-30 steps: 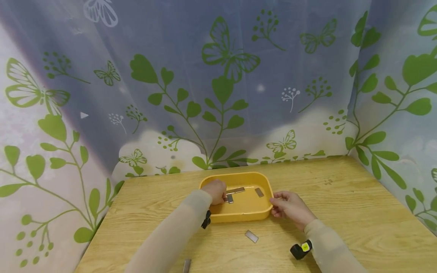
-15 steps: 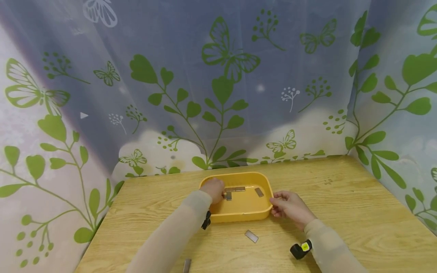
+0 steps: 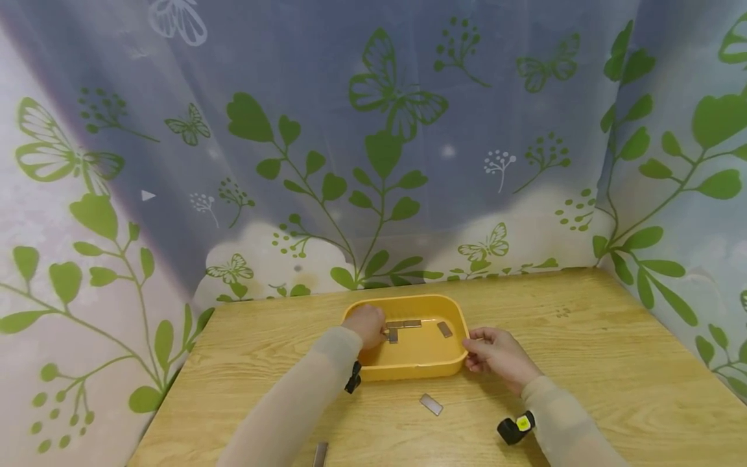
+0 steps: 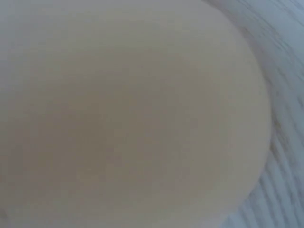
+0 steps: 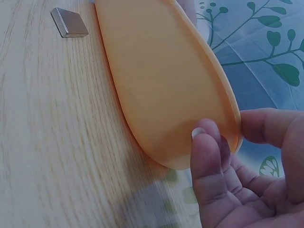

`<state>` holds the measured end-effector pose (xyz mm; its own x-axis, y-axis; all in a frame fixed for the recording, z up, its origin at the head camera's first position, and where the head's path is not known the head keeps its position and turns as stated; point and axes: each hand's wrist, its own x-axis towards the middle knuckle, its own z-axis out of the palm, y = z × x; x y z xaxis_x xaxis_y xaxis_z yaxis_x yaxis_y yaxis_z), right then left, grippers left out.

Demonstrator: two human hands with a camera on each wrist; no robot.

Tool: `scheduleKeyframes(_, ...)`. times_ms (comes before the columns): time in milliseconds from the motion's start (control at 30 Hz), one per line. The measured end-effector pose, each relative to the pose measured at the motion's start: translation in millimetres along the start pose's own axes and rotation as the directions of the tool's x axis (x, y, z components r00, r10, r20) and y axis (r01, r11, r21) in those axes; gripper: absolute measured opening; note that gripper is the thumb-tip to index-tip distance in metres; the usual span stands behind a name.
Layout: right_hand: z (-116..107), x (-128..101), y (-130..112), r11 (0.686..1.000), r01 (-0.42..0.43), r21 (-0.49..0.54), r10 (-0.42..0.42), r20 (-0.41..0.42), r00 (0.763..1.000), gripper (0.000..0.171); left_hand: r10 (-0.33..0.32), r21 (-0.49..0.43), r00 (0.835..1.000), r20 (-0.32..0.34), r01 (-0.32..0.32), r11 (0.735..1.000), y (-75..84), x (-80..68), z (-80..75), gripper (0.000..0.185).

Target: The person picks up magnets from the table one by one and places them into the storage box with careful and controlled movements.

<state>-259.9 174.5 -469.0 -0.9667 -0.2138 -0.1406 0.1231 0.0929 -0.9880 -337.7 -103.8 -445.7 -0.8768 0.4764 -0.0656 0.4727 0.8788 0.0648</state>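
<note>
A yellow plastic tray (image 3: 420, 371) stands on the wooden table with several small, flat metal blocks inside. My left hand (image 3: 365, 325) reaches over its left end, fingers bent down, right beside an upright block (image 3: 393, 335). The fingertips are hidden behind the hand, so I cannot tell if they pinch a block. Two blocks (image 3: 412, 323) lie end to end along the back, and a tilted block (image 3: 445, 329) sits at the right. My right hand (image 3: 493, 353) holds the tray's right end; in the right wrist view its fingers (image 5: 206, 156) curl at the orange-looking tray wall (image 5: 161, 71).
One metal block (image 3: 431, 405) lies on the table (image 3: 583, 363) in front of the tray. Another block (image 3: 320, 454) shows at the bottom edge. A patterned curtain (image 3: 327, 162) stands behind the table. A blurred sleeve (image 4: 133, 118) fills most of the left wrist view.
The block beside my left fingers has turned straighter, and the back blocks have come level in a line. My left hand has barely shifted; my right hand keeps its hold on the tray.
</note>
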Motion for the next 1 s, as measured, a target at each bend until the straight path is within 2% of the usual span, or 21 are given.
scheduleKeyframes(267,0.6,-0.2,-0.4,1.0,0.001,-0.002,-0.001,-0.003,1.0,0.041,0.039,0.028,0.999,-0.031,-0.038,0.999,-0.6,-14.6,-20.8,0.028)
scheduleKeyframes(500,1.2,0.8,0.6,1.0,0.0,-0.002,0.0,-0.004,1.0,0.043,0.06,-0.015,0.994,-0.086,-0.061,0.998,0.1,-36.1,-50.3,0.008)
scheduleKeyframes(600,0.9,1.1,0.2,1.0,-0.001,-0.006,0.001,-0.007,1.0,0.042,0.048,-0.045,0.996,-0.078,-0.052,0.998,-1.6,-44.9,-60.0,0.01)
scheduleKeyframes(833,1.7,-0.4,-1.1,1.0,-0.004,-0.009,0.004,-0.004,1.0,0.041,0.047,-0.044,0.993,-0.112,-0.052,0.998,-13.2,-66.6,-68.7,0.014)
scheduleKeyframes(1000,3.4,-2.4,-4.5,1.0,-0.003,-0.014,0.003,-0.004,1.0,0.042,0.045,-0.045,0.989,-0.14,-0.052,0.998,-20.7,-89.3,-73.5,0.019)
